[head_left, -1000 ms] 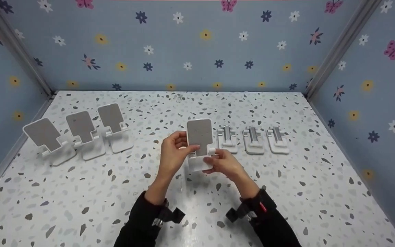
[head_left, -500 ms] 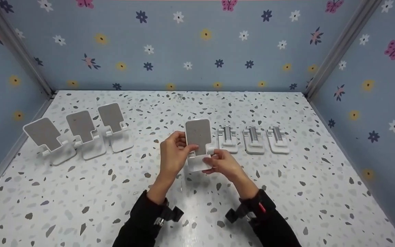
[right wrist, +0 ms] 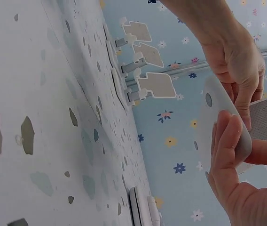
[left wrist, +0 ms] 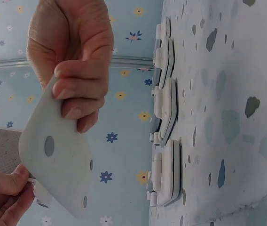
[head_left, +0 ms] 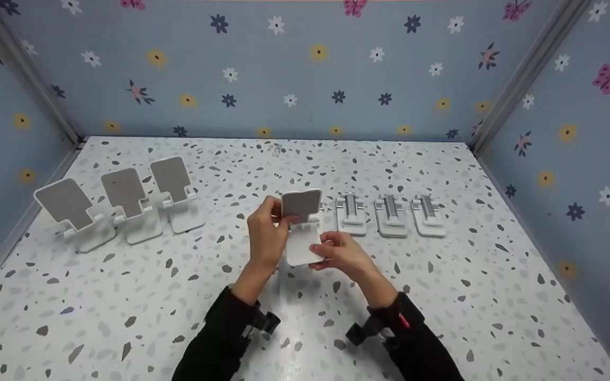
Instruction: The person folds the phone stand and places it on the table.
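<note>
A white phone stand is held up between both hands over the table's middle. My left hand pinches the edge of its grey-padded plate, thumb in front and fingers behind. My right hand grips the side of the white base, thumb on its face and fingers beneath. The plate leans at an angle to the base. In the left wrist view, the base's underside shows with its oval grey feet. The right wrist view has the base edge-on between thumb and fingers; its hinge is partly hidden.
Three unfolded phone stands stand at the left, grey pads facing up. Right of the hands is a row of folded phone stands on the speckled table. Flower-patterned walls enclose the back and sides.
My left hand has tipped the padded plate backward, so it looks shorter and more of the base shows. My right hand keeps its hold on the base. The other stands stay put.
</note>
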A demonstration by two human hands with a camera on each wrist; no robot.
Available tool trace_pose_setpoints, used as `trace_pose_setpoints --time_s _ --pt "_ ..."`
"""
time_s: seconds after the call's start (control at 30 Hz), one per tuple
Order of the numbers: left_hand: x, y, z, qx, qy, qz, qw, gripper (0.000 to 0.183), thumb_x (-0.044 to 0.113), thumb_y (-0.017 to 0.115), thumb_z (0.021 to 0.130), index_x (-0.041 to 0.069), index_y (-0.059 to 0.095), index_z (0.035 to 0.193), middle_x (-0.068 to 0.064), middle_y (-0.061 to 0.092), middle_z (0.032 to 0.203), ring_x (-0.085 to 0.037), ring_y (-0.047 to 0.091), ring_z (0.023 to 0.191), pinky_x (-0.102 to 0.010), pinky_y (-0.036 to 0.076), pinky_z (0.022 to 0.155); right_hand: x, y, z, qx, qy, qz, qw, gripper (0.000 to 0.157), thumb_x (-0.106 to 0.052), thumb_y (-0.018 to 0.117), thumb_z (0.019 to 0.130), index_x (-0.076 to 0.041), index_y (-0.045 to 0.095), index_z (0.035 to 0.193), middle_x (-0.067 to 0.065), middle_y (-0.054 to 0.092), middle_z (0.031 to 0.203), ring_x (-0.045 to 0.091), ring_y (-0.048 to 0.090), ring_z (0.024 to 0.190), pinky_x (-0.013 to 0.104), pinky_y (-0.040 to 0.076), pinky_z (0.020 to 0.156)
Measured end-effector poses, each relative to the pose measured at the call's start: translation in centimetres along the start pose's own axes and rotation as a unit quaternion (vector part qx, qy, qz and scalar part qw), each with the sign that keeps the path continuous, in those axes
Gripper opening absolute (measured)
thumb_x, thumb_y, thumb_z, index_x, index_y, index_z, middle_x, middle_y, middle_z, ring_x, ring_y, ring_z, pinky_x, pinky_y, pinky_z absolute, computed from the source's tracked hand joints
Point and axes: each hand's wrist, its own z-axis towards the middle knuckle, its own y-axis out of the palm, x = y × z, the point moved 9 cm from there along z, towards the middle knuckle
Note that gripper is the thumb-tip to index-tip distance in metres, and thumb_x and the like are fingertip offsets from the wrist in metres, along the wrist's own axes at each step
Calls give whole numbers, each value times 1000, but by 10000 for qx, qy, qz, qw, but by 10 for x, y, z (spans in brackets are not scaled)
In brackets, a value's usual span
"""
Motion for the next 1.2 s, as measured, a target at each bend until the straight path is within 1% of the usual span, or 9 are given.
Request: trace_pose_setpoints --time_s 0.27,0.4,0.5,0.6,0.73,0.9,1.03,1.1,1.2 --pt "1 1 3 200 546 272 9979 21 -8 69 68 0 51 75 -8 58 70 -18 59 68 -26 50 60 0 4 -2 -97 72 -24 9999 14 3 52 85 10 48 95 8 62 77 19 63 62 25 52 57" --pt "1 4 3 132 832 383 9957 19 -7 68 70 -1 52 78 -10 58 72 -19 59 70 -27 50 62 -1 3 -2 -24 76 1 10000 15 3 51 85 12 47 96 9 60 78 18 62 60 24 51 56" --pt "2 6 3 -26 966 520 9940 22 -4 69 71 -2 54 86 -11 59 79 -21 59 75 -28 50 67 -2 3 -3 14 103 105 9999 12 3 50 85 11 47 95 9 58 79 18 62 59 24 51 56" --pt "6 4 5 -216 986 607 9930 36 -1 72 69 -3 55 100 -13 58 91 -22 58 83 -30 49 72 -2 1 -3 54 120 176 9998 8 3 49 86 8 47 91 8 57 78 18 62 59 24 51 55" --pt "23 -2 14 -431 1136 687 9902 48 7 74 69 -1 54 112 -13 54 105 -23 54 94 -29 46 80 -4 -2 -4 114 78 181 9997 7 3 49 86 8 46 90 8 57 77 19 62 59 24 51 55" --pt "45 -7 22 -644 1362 829 9851 40 13 71 73 0 58 110 -11 54 103 -22 52 99 -30 45 83 -6 -4 -4 169 37 152 9997 8 3 49 85 9 47 91 8 57 77 19 62 59 25 52 55" --pt "49 -2 24 -859 1328 887 9834 29 7 67 76 0 61 104 -10 56 97 -21 54 92 -30 47 77 -6 -5 -3 268 -17 152 9995 8 2 50 85 8 48 89 7 57 73 18 62 59 25 52 55" --pt "49 0 24 -823 1335 868 9838 22 3 65 77 0 63 100 -9 57 93 -20 55 88 -29 47 74 -6 -6 -2 306 -41 153 9994 9 1 51 85 9 48 89 7 58 72 18 62 59 25 52 55" --pt "49 -2 23 -567 1439 776 9849 15 -3 64 78 -1 64 92 -9 58 86 -19 56 80 -28 48 69 -4 -7 -1 331 -45 145 9993 10 1 52 84 10 49 89 9 58 74 19 62 59 25 52 55"
